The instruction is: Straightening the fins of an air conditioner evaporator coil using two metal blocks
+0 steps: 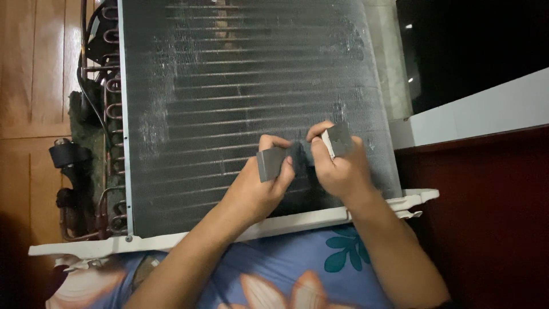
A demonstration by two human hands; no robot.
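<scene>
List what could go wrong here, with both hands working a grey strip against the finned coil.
1. The thin metal fins of the dusty grey finned coil may bend or nick fingers where the left hand and right hand press the folded grey abrasive strip.
2. The bare copper tube bends at the coil's edge could kink if the unit slips off the white plastic base tray.

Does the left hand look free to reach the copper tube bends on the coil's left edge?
Probably not yet: the left hand is gripping one end of the grey folded strip with the right hand. Nothing blocks the copper tube bends.
</scene>
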